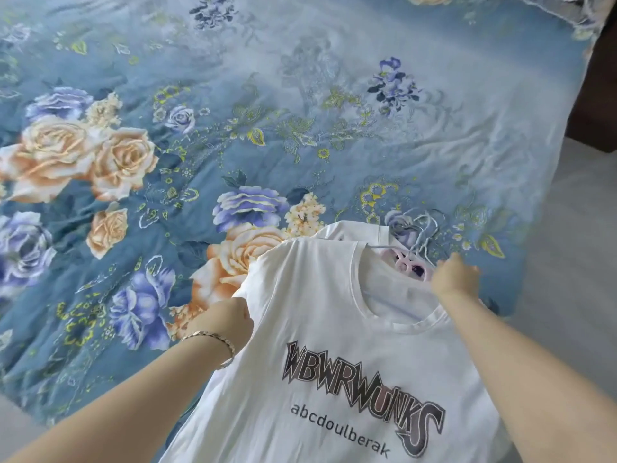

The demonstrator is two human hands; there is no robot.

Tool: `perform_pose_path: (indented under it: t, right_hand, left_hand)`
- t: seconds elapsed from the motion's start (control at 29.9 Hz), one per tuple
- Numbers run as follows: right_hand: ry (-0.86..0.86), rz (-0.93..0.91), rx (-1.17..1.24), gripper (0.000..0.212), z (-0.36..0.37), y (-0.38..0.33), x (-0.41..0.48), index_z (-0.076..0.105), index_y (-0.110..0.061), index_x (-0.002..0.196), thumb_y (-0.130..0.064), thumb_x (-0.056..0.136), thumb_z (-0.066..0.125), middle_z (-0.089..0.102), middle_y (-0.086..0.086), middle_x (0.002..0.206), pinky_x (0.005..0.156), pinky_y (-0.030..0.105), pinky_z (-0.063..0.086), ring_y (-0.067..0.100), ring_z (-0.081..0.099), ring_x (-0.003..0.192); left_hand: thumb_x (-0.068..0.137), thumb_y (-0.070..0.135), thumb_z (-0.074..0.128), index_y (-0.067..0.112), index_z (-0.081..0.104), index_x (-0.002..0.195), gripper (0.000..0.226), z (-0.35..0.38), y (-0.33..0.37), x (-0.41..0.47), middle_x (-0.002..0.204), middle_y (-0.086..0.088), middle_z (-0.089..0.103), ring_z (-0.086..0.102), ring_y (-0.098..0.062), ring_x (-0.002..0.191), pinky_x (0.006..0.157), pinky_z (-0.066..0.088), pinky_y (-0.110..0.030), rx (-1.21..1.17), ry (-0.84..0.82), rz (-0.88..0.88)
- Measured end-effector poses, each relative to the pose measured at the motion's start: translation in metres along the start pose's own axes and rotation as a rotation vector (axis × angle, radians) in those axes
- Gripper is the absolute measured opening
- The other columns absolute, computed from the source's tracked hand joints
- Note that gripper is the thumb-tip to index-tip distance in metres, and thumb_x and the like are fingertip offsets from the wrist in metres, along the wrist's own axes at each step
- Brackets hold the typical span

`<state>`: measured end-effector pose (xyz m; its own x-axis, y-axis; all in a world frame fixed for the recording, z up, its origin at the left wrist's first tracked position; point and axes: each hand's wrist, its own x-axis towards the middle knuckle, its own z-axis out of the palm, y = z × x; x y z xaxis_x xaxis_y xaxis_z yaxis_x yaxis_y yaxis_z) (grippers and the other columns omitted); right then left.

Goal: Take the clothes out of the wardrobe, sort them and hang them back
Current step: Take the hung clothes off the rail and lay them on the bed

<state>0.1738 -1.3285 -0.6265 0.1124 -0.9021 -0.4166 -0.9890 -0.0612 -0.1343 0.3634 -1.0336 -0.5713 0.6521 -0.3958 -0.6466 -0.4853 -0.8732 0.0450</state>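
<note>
A white T-shirt (320, 329) with black lettering on its chest hangs over the near edge of the bed. A second white garment (354, 230) shows just behind its collar. My left hand (227, 320) grips the shirt at its left shoulder seam. My right hand (455, 275) grips the pink hanger (409, 265) at the neck opening. Pale hanger hooks (424, 235) stick out above the collar, over the bedspread.
The bed is covered by a blue bedspread (233, 145) printed with orange and purple roses. A dark wooden piece (597, 95) stands at the far right. Grey floor (574, 262) runs along the bed's right side.
</note>
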Motion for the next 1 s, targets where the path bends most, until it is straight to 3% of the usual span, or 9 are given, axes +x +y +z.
perform_pose_path:
  t: [0.13,0.3,0.4,0.5,0.6,0.67,0.77,0.87,1.0]
  right_hand:
    - [-0.205,-0.198,-0.214,0.032,0.011,-0.028,-0.026,0.052,-0.002,0.123,-0.009,0.094,0.042,0.057,0.022,0.124,0.093,0.035,0.044,0.033,0.051,0.119]
    - [-0.578,-0.573,-0.351,0.030,0.015,-0.098,-0.122,0.060,-0.012,0.116,-0.014,0.095,0.039,0.059,0.010,0.124,0.091,0.028,0.044,0.028,0.056,0.114]
    - [-0.718,-0.773,-0.529,0.028,0.010,-0.150,-0.192,0.059,-0.007,0.115,-0.013,0.095,0.040,0.059,0.010,0.120,0.085,0.029,0.046,0.029,0.056,0.109]
    - [-0.698,-0.975,-0.696,0.024,-0.009,-0.200,-0.277,0.059,-0.004,0.109,-0.006,0.092,0.042,0.056,0.013,0.100,0.074,0.028,0.045,0.030,0.055,0.096]
    - [-0.657,-1.182,-0.773,0.027,-0.029,-0.242,-0.378,0.058,0.000,0.114,-0.006,0.093,0.041,0.059,0.014,0.094,0.073,0.030,0.043,0.031,0.059,0.100]
    - [-0.633,-1.283,-0.803,0.020,-0.035,-0.262,-0.449,0.059,-0.002,0.089,-0.009,0.094,0.041,0.050,0.010,0.075,0.061,0.024,0.035,0.026,0.051,0.069]
    - [-0.555,-1.417,-0.876,0.037,-0.040,-0.283,-0.558,0.037,-0.009,0.059,-0.012,0.095,0.041,0.036,0.007,0.062,0.054,0.022,0.030,0.023,0.037,0.056]
    - [-0.538,-1.562,-0.883,0.023,-0.037,-0.293,-0.669,0.058,0.004,0.083,-0.010,0.092,0.043,0.060,0.023,0.088,0.060,0.027,0.039,0.033,0.054,0.073]
    - [-0.484,-1.803,-0.873,0.033,-0.032,-0.292,-0.824,0.056,0.005,0.116,-0.010,0.091,0.041,0.058,0.022,0.120,0.088,0.036,0.048,0.036,0.057,0.111]
  left_hand:
    - [0.090,0.017,0.035,0.021,0.043,0.066,0.026,-0.002,-0.018,-0.002,0.074,0.002,0.055,0.056,-0.022,0.077,0.066,0.042,-0.026,-0.053,-0.011,-0.038]
    - [0.094,0.018,0.033,0.017,0.056,0.089,0.024,-0.026,-0.055,-0.034,0.092,-0.004,0.062,0.056,-0.023,0.083,0.068,0.042,-0.026,-0.100,-0.022,-0.074]
    - [0.096,0.020,0.030,0.020,0.052,0.085,0.024,-0.051,-0.085,-0.065,0.090,-0.004,0.058,0.055,-0.022,0.085,0.070,0.039,-0.025,-0.112,0.003,-0.110]
    - [0.099,0.016,0.027,0.015,0.054,0.106,0.028,-0.077,-0.124,-0.107,0.108,-0.007,0.061,0.056,-0.023,0.093,0.081,0.044,-0.030,-0.116,0.006,-0.159]
    - [0.094,0.016,0.031,0.021,0.051,0.086,0.022,-0.091,-0.186,-0.161,0.099,-0.002,0.062,0.059,-0.023,0.091,0.074,0.044,-0.029,-0.213,0.092,-0.256]
    - [0.092,0.019,0.034,0.023,0.043,0.074,0.020,-0.092,-0.237,-0.206,0.093,0.000,0.059,0.056,-0.022,0.086,0.069,0.040,-0.025,-0.273,0.135,-0.344]
    - [0.091,0.021,0.036,0.022,0.041,0.072,0.019,-0.088,-0.320,-0.285,0.102,0.000,0.061,0.058,-0.022,0.095,0.073,0.042,-0.025,-0.354,0.185,-0.466]
    - [0.089,0.019,0.037,0.023,0.041,0.072,0.018,-0.074,-0.404,-0.373,0.103,0.002,0.061,0.055,-0.022,0.088,0.067,0.037,-0.023,-0.398,0.256,-0.593]
    - [0.090,0.021,0.041,0.023,0.050,0.087,0.009,-0.048,-0.502,-0.496,0.110,-0.002,0.062,0.058,-0.023,0.096,0.077,0.044,-0.026,-0.445,0.262,-0.708]
